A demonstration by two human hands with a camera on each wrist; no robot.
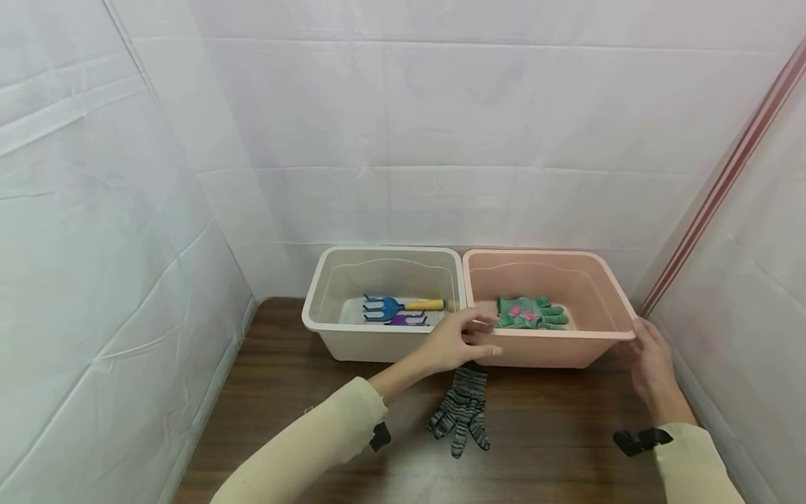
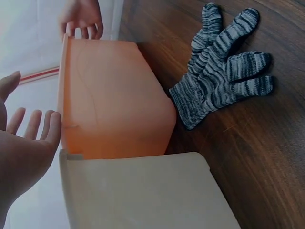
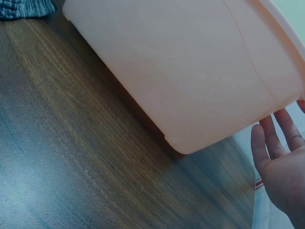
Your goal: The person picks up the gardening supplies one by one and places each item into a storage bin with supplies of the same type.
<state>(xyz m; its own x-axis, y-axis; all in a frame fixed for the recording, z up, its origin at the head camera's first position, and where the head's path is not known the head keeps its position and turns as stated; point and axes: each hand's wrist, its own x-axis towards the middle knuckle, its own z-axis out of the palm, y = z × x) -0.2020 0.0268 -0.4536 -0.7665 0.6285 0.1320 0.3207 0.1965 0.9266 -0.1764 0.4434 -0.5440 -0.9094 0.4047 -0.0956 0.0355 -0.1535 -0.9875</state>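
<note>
A pink plastic bin [image 1: 535,350] stands at the back right with a green gardening glove [image 1: 525,313] with pink patches inside. My right hand [image 1: 651,357] holds the bin's front right corner, its fingers under the rim. At the bin's front left corner hovers my left hand [image 1: 453,343], thumb and fingers apart and holding nothing; whether it touches the rim, I cannot tell. A grey-black knitted glove [image 1: 462,413] lies on the table below the left hand, and the left wrist view shows its spread fingers.
Left of the pink bin, side by side, stands a whitish bin [image 1: 365,346]. Inside lie a blue hand rake [image 1: 390,308] with a yellow handle and a purple rake [image 1: 406,320]. White sheeting [image 1: 378,140] encloses the brown wooden table [image 1: 271,406] at the back and sides.
</note>
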